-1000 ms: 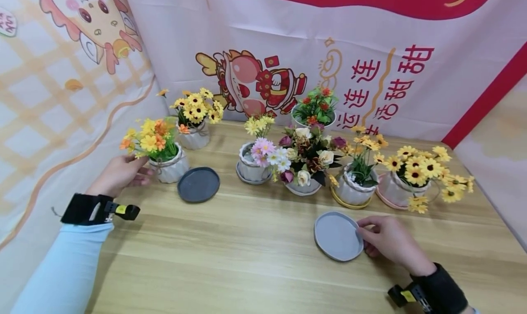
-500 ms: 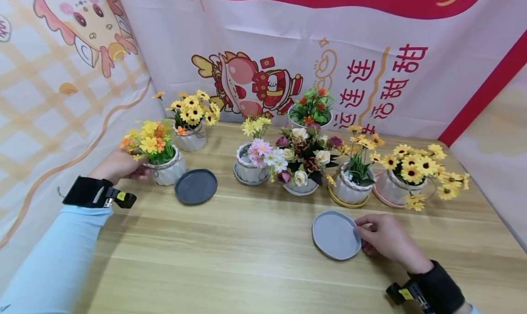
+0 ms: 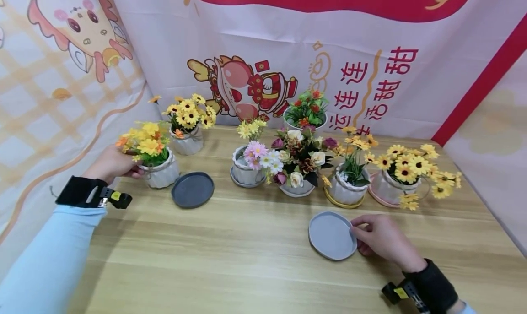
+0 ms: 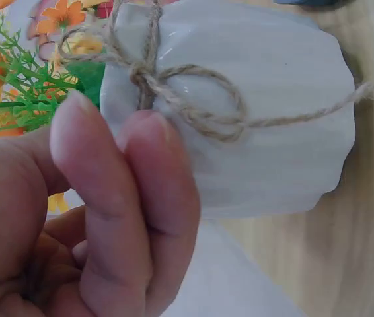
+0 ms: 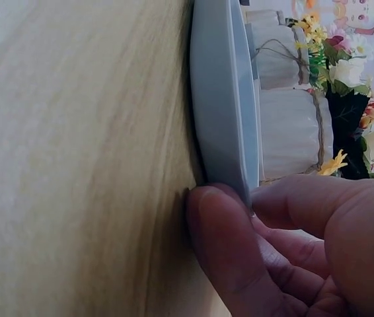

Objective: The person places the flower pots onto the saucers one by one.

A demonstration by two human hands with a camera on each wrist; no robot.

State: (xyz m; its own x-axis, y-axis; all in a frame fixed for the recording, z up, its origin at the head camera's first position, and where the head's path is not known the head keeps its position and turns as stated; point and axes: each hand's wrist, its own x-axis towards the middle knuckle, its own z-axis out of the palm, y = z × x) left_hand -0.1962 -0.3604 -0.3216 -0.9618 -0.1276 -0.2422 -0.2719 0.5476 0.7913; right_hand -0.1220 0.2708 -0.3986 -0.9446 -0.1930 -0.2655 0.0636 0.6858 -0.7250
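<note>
In the head view my left hand [image 3: 113, 164] is at the left side of a white fluted flowerpot [image 3: 162, 173] with yellow and orange flowers [image 3: 144, 142], holding it near its rim. The left wrist view shows curled fingers [image 4: 117, 205] in front of the pot's wall, beside a twine bow [image 4: 193, 105]; the grip itself is partly hidden. A dark grey saucer [image 3: 193, 190] lies to the right of this pot. My right hand [image 3: 384, 238] pinches the right edge of a light grey round saucer [image 3: 332, 235], which sits close over the table.
Several potted flowers stand in a row behind, including ones on a yellow saucer [image 3: 346, 204] and a pink saucer [image 3: 376, 197]. Another yellow-flowered pot [image 3: 187, 142] stands behind the left one. Printed cloth [image 3: 164, 39] hangs behind the wooden table [image 3: 206, 268].
The head view has shifted slightly, moving the whole scene left. My left fingers sit closer against the flowerpot, whose flowers look slightly turned. My right hand keeps its pinch on the light grey saucer.
</note>
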